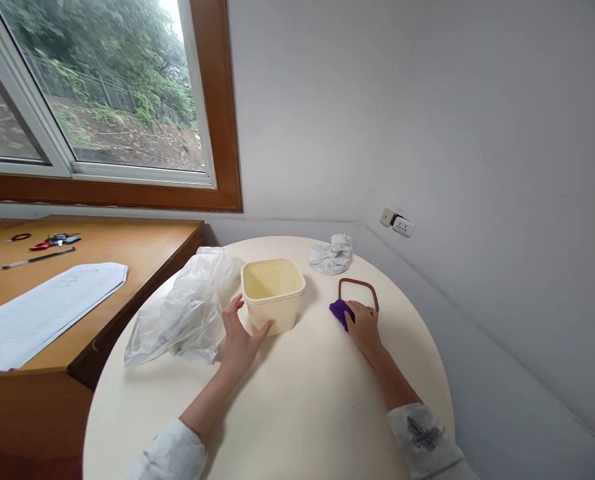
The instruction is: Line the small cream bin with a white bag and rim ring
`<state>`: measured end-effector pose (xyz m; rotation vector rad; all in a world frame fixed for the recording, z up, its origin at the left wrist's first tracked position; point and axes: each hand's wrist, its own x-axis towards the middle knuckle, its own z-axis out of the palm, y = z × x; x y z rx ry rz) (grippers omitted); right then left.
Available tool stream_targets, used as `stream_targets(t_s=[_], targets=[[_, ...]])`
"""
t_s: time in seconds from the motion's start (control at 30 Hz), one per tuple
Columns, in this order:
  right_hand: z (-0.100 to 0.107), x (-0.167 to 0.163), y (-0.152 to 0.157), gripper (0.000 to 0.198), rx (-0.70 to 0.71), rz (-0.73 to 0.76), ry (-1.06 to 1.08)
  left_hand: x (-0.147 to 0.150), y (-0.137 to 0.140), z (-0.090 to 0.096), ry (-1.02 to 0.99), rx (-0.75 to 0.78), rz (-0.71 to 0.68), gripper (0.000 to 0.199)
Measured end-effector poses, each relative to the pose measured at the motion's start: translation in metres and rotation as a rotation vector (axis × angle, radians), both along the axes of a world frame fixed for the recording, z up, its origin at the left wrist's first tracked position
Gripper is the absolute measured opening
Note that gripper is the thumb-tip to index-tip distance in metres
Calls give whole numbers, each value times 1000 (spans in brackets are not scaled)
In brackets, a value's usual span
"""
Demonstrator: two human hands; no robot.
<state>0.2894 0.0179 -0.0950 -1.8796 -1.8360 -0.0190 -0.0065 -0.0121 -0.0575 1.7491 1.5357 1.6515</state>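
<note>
**Two grips, one on something stiff, one on something soft**

Through the head camera I have the left hand [240, 345] at the cream tub [277, 310], which stands upright a little left of the middle, towards the far edge of the round surface [302, 407]. Its fingers [235, 303] lie along the left wall and the thumb along the near wall, bracketing the near-left corner in a wide grip; how hard they squeeze I cannot tell. My right hand [366, 330] has its fingers closed on a purple cloth [337, 311], towards the right edge. Just beyond is a brown frame [358, 281], partly hidden by that hand; whether the two touch I cannot tell.

I judge the tub light and fairly stiff, its smooth walls perhaps a bit slippery. Opposite walls just under the lip look like the surest hold. The cloth should be soft, limp and hard to damage; I would take it by a bunched fold.

The tub is open-topped and squarish, with rounded corners and a taper towards its base. The cloth is deep violet and bunched. A crumpled clear bag [187, 310] sprawls along the left edge, and a whitish plastic bundle [331, 257] sits near the far edge.
</note>
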Motion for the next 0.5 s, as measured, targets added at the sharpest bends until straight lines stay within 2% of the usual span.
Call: stream_targets(t_s=[0.1, 0.2, 0.37, 0.5], targets=[[2, 1, -3, 29, 100, -61, -32, -2, 0, -2, 37, 10, 104, 73], [2, 2, -5, 23, 153, -90, -56, -2, -3, 1, 71, 6, 150, 56], [-4, 4, -4, 27, 129, -62, -59, 2, -11, 5, 41, -57, 30, 16], [-8, 4, -3, 30, 120, -73, -59, 5, -15, 4, 66, -122, -91, 10]])
